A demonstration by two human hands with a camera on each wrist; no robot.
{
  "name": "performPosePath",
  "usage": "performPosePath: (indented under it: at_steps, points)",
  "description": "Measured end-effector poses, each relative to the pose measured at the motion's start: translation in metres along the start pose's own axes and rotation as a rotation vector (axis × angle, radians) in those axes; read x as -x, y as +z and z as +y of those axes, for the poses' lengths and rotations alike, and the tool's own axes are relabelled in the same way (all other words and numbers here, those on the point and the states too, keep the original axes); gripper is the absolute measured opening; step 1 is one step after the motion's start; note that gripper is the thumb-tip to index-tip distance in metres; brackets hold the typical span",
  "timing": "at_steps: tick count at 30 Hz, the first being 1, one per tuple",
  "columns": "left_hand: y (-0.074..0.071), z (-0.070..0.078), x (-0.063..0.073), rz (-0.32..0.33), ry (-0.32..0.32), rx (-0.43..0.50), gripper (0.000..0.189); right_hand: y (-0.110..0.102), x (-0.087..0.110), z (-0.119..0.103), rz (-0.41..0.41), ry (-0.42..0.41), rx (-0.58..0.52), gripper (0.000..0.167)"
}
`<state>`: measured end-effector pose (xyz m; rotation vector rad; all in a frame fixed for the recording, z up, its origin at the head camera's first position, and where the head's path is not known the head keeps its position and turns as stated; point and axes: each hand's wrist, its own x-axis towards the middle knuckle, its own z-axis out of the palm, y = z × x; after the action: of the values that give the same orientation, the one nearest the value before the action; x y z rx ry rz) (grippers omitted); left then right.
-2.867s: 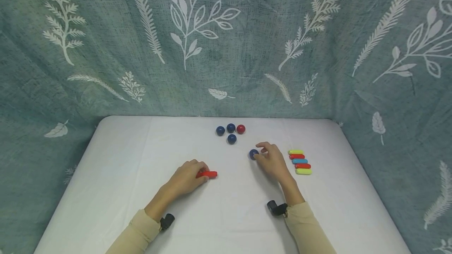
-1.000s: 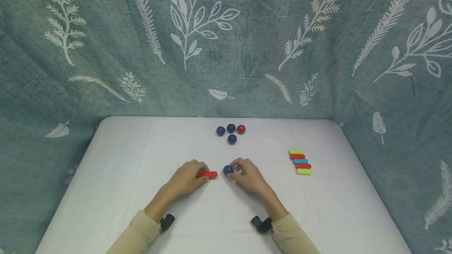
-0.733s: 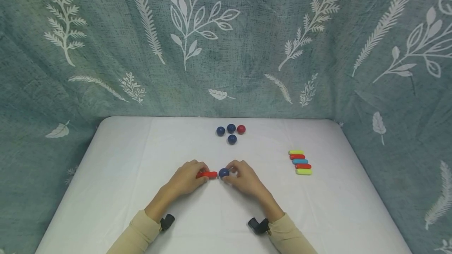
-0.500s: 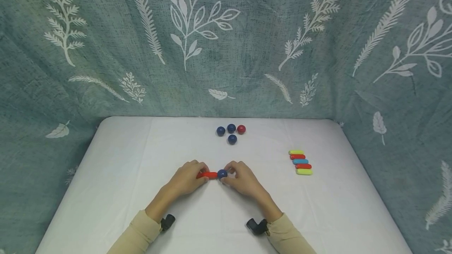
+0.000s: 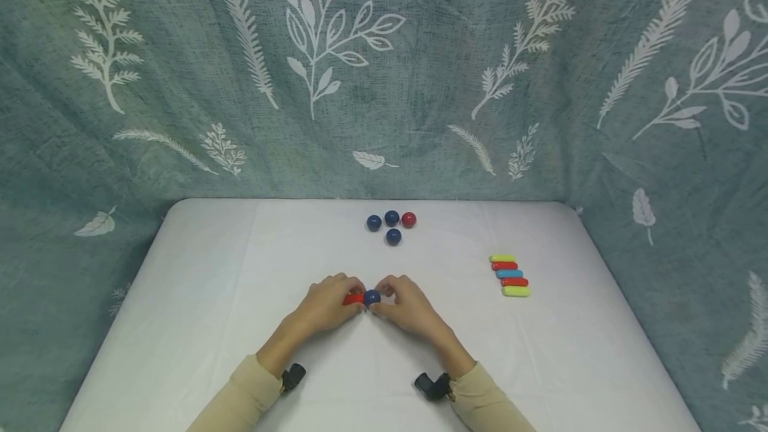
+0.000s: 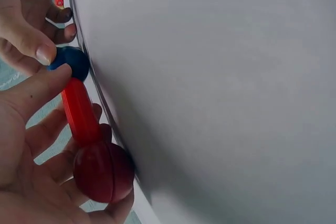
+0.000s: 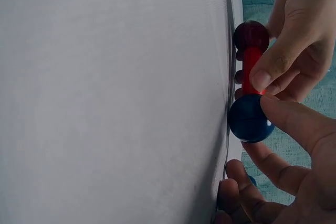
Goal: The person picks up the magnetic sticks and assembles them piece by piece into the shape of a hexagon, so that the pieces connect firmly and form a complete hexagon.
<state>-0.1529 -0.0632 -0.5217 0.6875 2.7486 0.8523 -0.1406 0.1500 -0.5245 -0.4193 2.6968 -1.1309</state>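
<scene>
Near the middle of the table, my left hand point(image 5: 329, 303) grips a short red rod point(image 6: 81, 113). A dark red ball point(image 6: 102, 174) sits on one end of that rod in the left wrist view; the head view hides it under the hand. A dark blue ball point(image 7: 251, 119) meets the rod's other end. My right hand point(image 5: 411, 309) pinches this blue ball between thumb and fingers. The left thumb lies along the rod close by the blue ball, its tip overlapping the ball in the left wrist view.
Toward the back edge of the white table point(image 5: 288, 232) lie three blue balls point(image 5: 393, 237) and a red ball point(image 5: 409, 219). At the right, several short rods, including a blue rod point(image 5: 509, 274), lie in a row. A patterned green curtain point(image 5: 420, 85) hangs behind the table.
My right hand has carried the blue ball leftward from the table's right half to the red rod's free end. Lately my left hand has shifted slightly right, nearer the ball.
</scene>
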Motion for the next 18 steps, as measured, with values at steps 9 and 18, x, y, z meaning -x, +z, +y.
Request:
performPosePath:
  at_steps: [9,18]
  points:
    - [0.002,0.005,-0.003,-0.004,-0.003,-0.011,0.024,-0.002,0.001,0.001,0.015,-0.003,0.024,0.031]
    - [0.002,0.004,-0.003,0.000,-0.009,-0.015,0.023,-0.025,0.020,0.015,0.120,0.066,0.000,0.026]
